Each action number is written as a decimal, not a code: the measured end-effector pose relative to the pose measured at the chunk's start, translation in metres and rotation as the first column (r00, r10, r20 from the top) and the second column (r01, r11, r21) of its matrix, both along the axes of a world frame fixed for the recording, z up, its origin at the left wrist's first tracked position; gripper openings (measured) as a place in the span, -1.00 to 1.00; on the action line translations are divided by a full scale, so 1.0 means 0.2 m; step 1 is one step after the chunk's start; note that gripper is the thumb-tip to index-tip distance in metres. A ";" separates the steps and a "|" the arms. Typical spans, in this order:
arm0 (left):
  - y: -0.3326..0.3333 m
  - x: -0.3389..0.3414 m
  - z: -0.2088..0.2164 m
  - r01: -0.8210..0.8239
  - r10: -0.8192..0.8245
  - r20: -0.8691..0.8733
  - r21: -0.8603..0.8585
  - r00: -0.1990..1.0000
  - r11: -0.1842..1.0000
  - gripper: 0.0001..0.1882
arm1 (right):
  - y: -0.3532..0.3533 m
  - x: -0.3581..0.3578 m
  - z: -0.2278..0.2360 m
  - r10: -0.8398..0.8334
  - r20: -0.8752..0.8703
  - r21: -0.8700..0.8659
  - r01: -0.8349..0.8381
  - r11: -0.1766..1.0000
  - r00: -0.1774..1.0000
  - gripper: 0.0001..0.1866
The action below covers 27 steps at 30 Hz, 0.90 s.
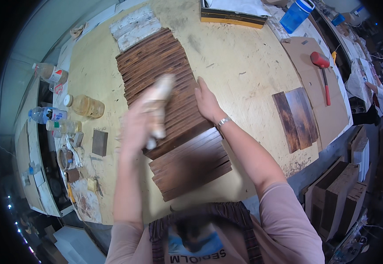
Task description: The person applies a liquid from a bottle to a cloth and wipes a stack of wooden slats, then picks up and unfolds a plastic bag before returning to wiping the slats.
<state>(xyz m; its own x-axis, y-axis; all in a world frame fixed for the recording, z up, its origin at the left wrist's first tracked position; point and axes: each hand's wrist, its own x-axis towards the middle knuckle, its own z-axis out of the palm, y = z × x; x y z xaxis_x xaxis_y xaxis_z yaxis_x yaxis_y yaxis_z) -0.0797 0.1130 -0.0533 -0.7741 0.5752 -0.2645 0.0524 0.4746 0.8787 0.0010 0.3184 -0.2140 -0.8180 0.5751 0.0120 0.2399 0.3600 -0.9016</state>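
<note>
Slats (165, 79) of dark brown wood lie edge to edge in a long row down the middle of the bench (244, 66), running from far to near. My left hand (138, 127) is clenched around a pale cloth (158, 103), which is blurred, and presses it on the slats about midway along the row. My right hand (207, 103) lies flat and released on the slats just right of the cloth, fingers pointing far, a metal watch (223, 121) on the wrist. Nearer to me, a second group of slats (190, 163) sits slightly offset to the right, touching the first.

At the far end of the row lie two whitish boards (134, 26). To the right, well apart from the slats, two stained boards (296, 118) rest side by side on a sheet of cardboard (332, 110), with a red mallet (323, 72) farther along it. A blue jug (296, 15) stands at the far right edge, beside a yellow-edged tray (231, 16). Along the left edge of the bench stand several plastic bottles (50, 115) and a jar (86, 105) of amber liquid; a small dark block (99, 142) lies near them. Another person (382, 94) works at the far right.
</note>
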 end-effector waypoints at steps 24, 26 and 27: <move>-0.53 0.09 -0.65 0.221 -0.244 -0.624 -0.116 0.743 0.968 -0.61 | 0.00 -0.07 -0.06 -0.026 -0.019 0.005 0.026 1.000 0.999 -0.52; -0.58 -0.01 -0.64 -0.064 0.111 -0.271 0.174 0.956 0.983 -0.62 | -0.01 -0.06 -0.03 -0.037 -0.034 0.000 0.037 0.999 0.999 -0.51; -0.60 -0.05 -0.63 -0.245 0.264 -0.043 0.258 0.964 0.935 -0.62 | -0.01 -0.06 -0.02 -0.040 -0.032 -0.021 0.039 0.999 0.999 -0.51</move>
<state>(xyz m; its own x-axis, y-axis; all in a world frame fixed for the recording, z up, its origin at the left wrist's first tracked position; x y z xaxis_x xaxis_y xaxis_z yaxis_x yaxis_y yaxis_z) -0.0907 -0.0069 -0.1784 -0.9153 0.3960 -0.0734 0.0299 0.2485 0.9682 -0.0102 0.3165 -0.2173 -0.7942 0.6071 0.0260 0.2239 0.3322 -0.9162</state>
